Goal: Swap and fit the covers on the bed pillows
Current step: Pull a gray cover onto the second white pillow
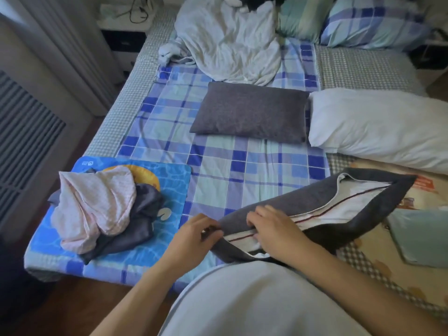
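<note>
From the head camera, the bed [252,175] runs away from the viewer, its near edge by the person's body and its left edge along a strip of wooden floor beside a radiator [26,146].

At the near edge, both hands work on a grey pillowcase [300,197] whose open mouth shows the white pillow [349,204] inside, with a dark red stripe. The left hand [194,236] pinches the corner of the case's opening, its grip closed on the grey fabric. The right hand [274,226] lies on the opening just beside it, fingers curled over the case's edge and holding it. This pillow sits tilted, its far end raised toward the right.

Counted, four other pillows are in view. One covered grey pillow [249,112] lies flat mid-bed; one bare white pillow [383,127] lies just beside it to the right. Two pillows, one checked blue [373,23] and one green-striped [300,23], rest at the head end.

Between the grey pillow and the hands the plaid sheet lies open. At the near left corner, a pile of loose covers [101,209], pink and dark grey, sits on a blue printed mat [169,190]. A crumpled white duvet [230,44] lies beyond the grey pillow.
</note>
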